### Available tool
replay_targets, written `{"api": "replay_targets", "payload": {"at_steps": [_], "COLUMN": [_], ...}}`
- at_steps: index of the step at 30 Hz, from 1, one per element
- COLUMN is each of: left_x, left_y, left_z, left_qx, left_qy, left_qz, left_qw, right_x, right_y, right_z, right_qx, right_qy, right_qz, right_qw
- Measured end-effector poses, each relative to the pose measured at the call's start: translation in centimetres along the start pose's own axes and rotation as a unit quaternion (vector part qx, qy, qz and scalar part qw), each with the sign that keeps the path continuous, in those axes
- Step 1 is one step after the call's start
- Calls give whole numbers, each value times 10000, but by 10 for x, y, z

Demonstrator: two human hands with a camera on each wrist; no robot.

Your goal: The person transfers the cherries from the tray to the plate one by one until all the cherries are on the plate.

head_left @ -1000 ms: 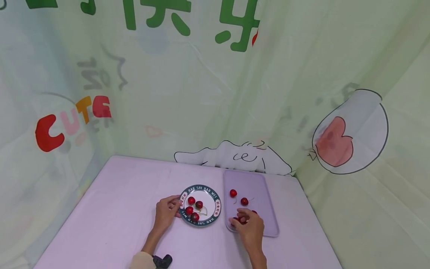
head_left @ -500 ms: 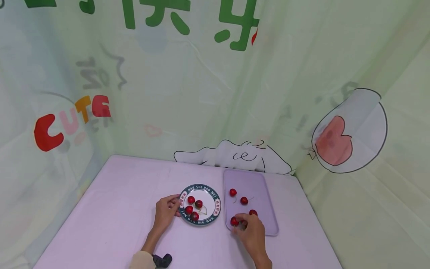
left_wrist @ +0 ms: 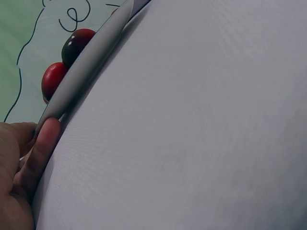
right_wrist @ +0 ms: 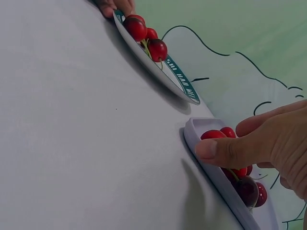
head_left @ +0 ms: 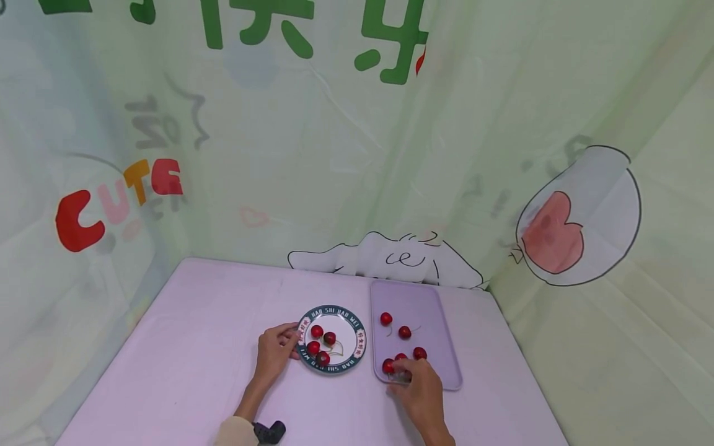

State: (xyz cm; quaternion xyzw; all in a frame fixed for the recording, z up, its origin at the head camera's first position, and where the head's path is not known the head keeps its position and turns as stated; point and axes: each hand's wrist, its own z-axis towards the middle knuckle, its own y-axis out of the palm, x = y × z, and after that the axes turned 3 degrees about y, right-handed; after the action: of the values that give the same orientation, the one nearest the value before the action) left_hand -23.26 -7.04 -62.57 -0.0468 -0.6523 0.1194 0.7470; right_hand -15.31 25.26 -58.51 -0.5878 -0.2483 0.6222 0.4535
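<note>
My left hand (head_left: 273, 356) pinches the left rim of a round plate (head_left: 352, 344) with a dark green lettered border. In the left wrist view, fingers (left_wrist: 48, 132) hold the plate's edge just off the tabletop. Several red cherries (head_left: 317, 331) with stems lie on the plate's left half. To its right is a shallow purple tray (head_left: 413, 303) bearing several more cherries (head_left: 404, 332). Over the tray's near end hovers my right hand (head_left: 421, 390), thumb and fingers apart around a cherry (head_left: 388, 366). The right wrist view shows the thumb (right_wrist: 208, 149) in front of the cherries, covering part of them.
A pale pink-white tabletop (head_left: 223, 322) carries both dishes. Printed curtains (head_left: 312, 186) stand along its back and sides. A black device (head_left: 270, 432) sits by my left wrist, next to a beige sleeve (head_left: 237, 432).
My right hand has drawn slightly back toward the near edge of the tray, uncovering more cherries there. My left hand and the plate stay in place.
</note>
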Motion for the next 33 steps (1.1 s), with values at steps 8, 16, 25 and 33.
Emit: {"api": "replay_targets", "payload": {"at_steps": [8, 16, 25, 33], "left_x": [0, 1, -1, -4], "left_y": [1, 0, 0, 1], "left_z": [1, -1, 0, 1], "left_qx": [16, -12, -15, -17], "left_qy": [-22, -43, -45, -15], "left_qz": [-26, -1, 61, -50], "left_qw": [10000, 10000, 10000, 10000], "right_x": [4, 5, 0, -2], "right_y": [2, 2, -7, -11], "right_z": [-1, -3, -8, -10], "right_qx": [-30, -28, 122, 210], "right_qy": [-7, -133, -392, -530], "right_qz": [-54, -55, 10, 26], "right_qw": [10000, 9999, 9992, 9984]}}
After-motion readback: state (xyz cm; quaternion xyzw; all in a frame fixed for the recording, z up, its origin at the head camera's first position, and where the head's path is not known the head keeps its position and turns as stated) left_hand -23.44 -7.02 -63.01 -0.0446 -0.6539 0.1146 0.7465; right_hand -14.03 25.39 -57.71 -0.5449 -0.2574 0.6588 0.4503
